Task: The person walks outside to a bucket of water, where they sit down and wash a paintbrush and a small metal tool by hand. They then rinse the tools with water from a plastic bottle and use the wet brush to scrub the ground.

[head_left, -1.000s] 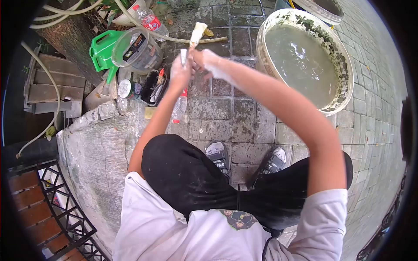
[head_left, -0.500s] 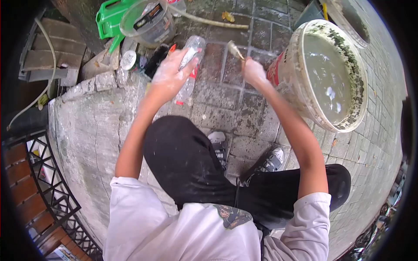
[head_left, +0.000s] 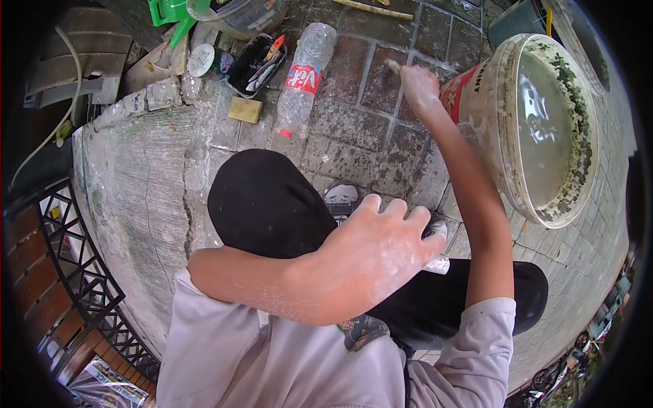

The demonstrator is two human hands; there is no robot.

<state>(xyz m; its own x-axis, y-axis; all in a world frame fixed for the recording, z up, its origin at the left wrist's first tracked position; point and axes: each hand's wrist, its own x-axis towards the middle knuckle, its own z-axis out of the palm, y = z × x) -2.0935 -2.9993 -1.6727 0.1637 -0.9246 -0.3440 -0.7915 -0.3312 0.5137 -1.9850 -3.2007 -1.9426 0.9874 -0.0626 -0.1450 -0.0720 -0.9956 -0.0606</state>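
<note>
My right hand [head_left: 420, 90] is closed round a small brush [head_left: 394, 66], its pale tip poking out past the fingers, just left of a big white paint bucket [head_left: 510, 122] of cloudy water. Across my lap, my left hand [head_left: 381, 248] is closed, its back toward me and dusted white. A whitish, shiny piece [head_left: 437, 264] shows under its thumb; I cannot tell its kind. Both hands have pale powder on them. A clear plastic bottle [head_left: 297, 102] with a red label lies on the paving.
Left of the bottle are a black tray [head_left: 253, 66] of tools, a yellow sponge [head_left: 245, 109] and a lidded jar [head_left: 201, 61]. A clear tub [head_left: 246, 20] and green plastic item [head_left: 166, 12] stand behind. A concrete ledge [head_left: 136, 170] runs along the left.
My left hand has swung from over the bottle back across my lap, uncovering the bottle, tray and sponge. My right hand, still holding the brush, has moved slightly up and right in view.
</note>
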